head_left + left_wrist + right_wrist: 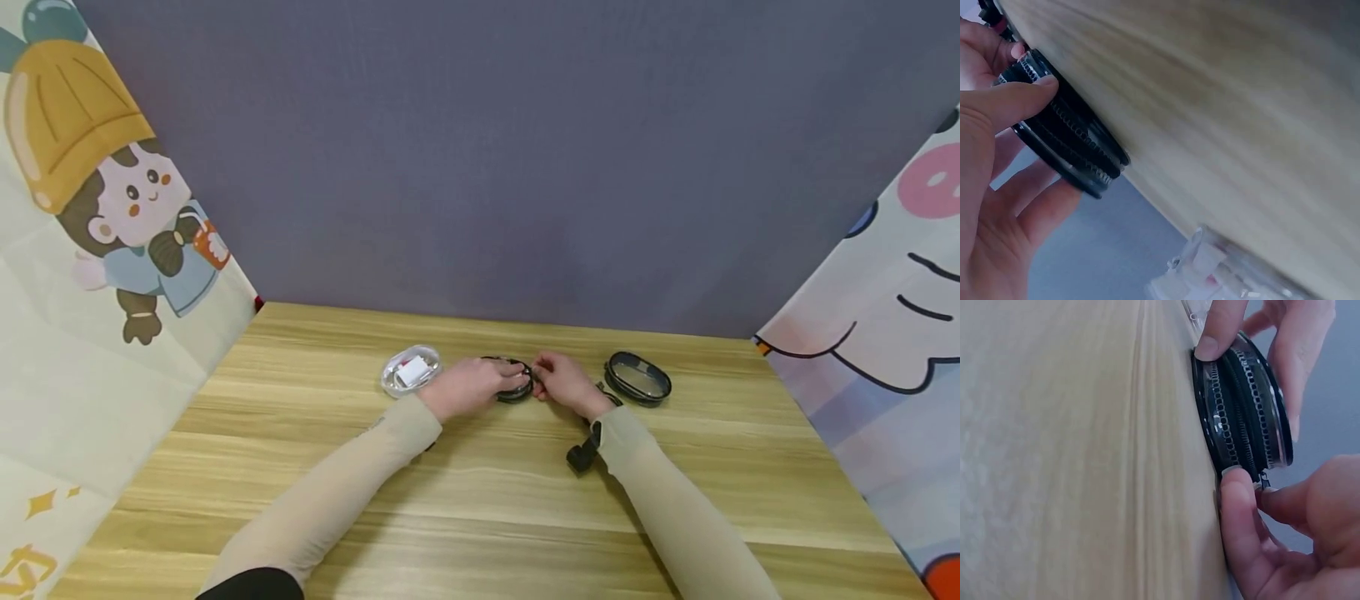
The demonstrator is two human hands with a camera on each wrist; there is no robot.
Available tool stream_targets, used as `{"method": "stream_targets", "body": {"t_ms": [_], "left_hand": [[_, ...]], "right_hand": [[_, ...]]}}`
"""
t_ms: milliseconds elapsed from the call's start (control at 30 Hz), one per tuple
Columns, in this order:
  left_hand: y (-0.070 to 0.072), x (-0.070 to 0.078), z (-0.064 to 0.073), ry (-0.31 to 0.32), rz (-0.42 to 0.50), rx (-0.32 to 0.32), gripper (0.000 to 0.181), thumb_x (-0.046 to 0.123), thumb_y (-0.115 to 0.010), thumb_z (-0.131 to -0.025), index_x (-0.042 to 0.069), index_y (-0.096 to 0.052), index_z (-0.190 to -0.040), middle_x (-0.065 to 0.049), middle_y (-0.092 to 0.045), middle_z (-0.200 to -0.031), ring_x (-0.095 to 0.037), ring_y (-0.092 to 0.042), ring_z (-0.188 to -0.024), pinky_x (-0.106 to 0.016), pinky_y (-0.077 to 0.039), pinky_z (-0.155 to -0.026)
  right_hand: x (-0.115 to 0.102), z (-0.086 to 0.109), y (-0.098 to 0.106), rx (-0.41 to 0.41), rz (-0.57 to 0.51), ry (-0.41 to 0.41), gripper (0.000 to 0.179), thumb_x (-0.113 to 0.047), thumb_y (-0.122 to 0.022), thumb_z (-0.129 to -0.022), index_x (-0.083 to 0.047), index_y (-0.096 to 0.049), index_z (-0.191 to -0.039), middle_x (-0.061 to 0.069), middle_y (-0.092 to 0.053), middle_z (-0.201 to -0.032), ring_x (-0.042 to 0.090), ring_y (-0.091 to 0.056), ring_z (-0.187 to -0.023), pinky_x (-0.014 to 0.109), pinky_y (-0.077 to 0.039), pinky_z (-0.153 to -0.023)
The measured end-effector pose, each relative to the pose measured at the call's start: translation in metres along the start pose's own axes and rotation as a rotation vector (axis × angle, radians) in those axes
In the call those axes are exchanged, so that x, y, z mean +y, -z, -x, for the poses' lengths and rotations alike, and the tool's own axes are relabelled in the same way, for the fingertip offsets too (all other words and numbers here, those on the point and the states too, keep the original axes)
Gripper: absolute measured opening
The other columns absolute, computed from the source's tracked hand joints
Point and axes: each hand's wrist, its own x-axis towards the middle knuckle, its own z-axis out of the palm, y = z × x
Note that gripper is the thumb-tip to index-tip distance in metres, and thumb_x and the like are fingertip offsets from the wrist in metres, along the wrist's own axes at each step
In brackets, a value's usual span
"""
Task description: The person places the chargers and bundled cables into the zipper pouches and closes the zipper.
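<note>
On the black case (pixel 1241 412) — a zipper pull (pixel 1265 480), right-wrist view only.

Head: we get even, moderately bright light, soft shadows on the table (pixel 480 517) beside both sleeves (pixel 322 492) | Left wrist: we see a dimmer frame, the table blurred, the clear case (pixel 1213 265) hazy | Right wrist: we catch glints along the black case (pixel 1230 412), the table's grain soft, upper left washed-out | Source: we cannot place it

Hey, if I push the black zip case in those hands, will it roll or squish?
The black zip case probably won't roll, since it lies flat on the table. Its zip band looks like fabric, so it might squish.
</note>
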Motion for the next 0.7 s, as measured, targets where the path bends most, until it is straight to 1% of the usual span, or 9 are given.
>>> {"method": "stream_targets", "body": {"t_ms": [67, 133, 200, 367, 500, 600, 700], "left_hand": [[0.001, 0.001, 0.0, -0.007, -0.039, -0.007, 0.059, 0.0, -0.068, -0.088, 0.027, -0.059, -0.14, -0.002, -0.057, -0.141, -0.021, -0.066, -0.111, -0.031, -0.057, -0.084], [0.002, 0.002, -0.001, -0.003, -0.069, -0.017, 0.058, 0.001, -0.066, -0.09, 0.028, -0.058, -0.14, -0.002, -0.058, -0.141, -0.021, -0.067, -0.109, -0.031, -0.058, -0.081], [0.003, 0.005, -0.002, 0.017, -0.07, -0.027, 0.057, 0.0, -0.064, -0.091, 0.028, -0.059, -0.14, -0.003, -0.058, -0.14, -0.022, -0.066, -0.11, -0.032, -0.058, -0.083], [0.005, 0.012, -0.007, 0.084, -0.065, -0.042, 0.053, -0.001, -0.061, -0.094, 0.025, -0.06, -0.14, -0.007, -0.057, -0.14, -0.024, -0.063, -0.116, -0.035, -0.055, -0.09], [0.005, 0.016, -0.007, 0.097, -0.091, -0.057, 0.054, -0.001, -0.062, -0.093, 0.027, -0.06, -0.139, -0.006, -0.059, -0.139, -0.023, -0.066, -0.112, -0.034, -0.058, -0.084], [0.006, 0.019, -0.006, 0.104, -0.086, -0.048, 0.053, -0.001, -0.064, -0.091, 0.027, -0.062, -0.137, -0.006, -0.061, -0.136, -0.023, -0.068, -0.107, -0.034, -0.059, -0.08], [0.005, 0.021, -0.006, 0.129, -0.081, -0.041, 0.053, 0.0, -0.066, -0.091, 0.028, -0.064, -0.135, -0.006, -0.062, -0.135, -0.022, -0.068, -0.105, -0.034, -0.059, -0.077]], "right_hand": [[0.001, 0.0, 0.001, -0.005, -0.004, 0.003, 0.016, -0.011, -0.046, -0.106, -0.003, -0.06, -0.103, 0.011, -0.065, -0.082, 0.021, -0.064, -0.069, 0.032, -0.055, -0.062], [0.002, 0.0, 0.002, -0.012, -0.014, -0.003, 0.015, -0.01, -0.046, -0.106, -0.004, -0.059, -0.103, 0.011, -0.064, -0.084, 0.021, -0.065, -0.071, 0.032, -0.056, -0.064], [0.004, -0.001, 0.002, -0.01, -0.011, -0.005, 0.015, -0.01, -0.046, -0.106, -0.004, -0.059, -0.103, 0.011, -0.064, -0.085, 0.02, -0.065, -0.073, 0.031, -0.057, -0.064], [0.003, 0.004, 0.003, 0.011, 0.039, 0.011, 0.014, -0.009, -0.047, -0.106, -0.005, -0.059, -0.1, 0.01, -0.065, -0.087, 0.02, -0.065, -0.074, 0.032, -0.057, -0.065], [0.002, 0.01, 0.002, 0.006, 0.064, 0.026, 0.014, -0.007, -0.047, -0.105, -0.005, -0.058, -0.098, 0.01, -0.064, -0.085, 0.02, -0.065, -0.073, 0.032, -0.057, -0.064], [0.002, 0.014, 0.001, 0.002, 0.089, 0.045, 0.015, -0.006, -0.046, -0.105, -0.006, -0.057, -0.096, 0.009, -0.064, -0.084, 0.019, -0.065, -0.072, 0.032, -0.056, -0.063], [0.001, 0.019, 0.002, 0.004, 0.125, 0.075, 0.017, -0.004, -0.046, -0.105, -0.006, -0.056, -0.092, 0.008, -0.064, -0.084, 0.018, -0.064, -0.071, 0.032, -0.055, -0.064]]}}
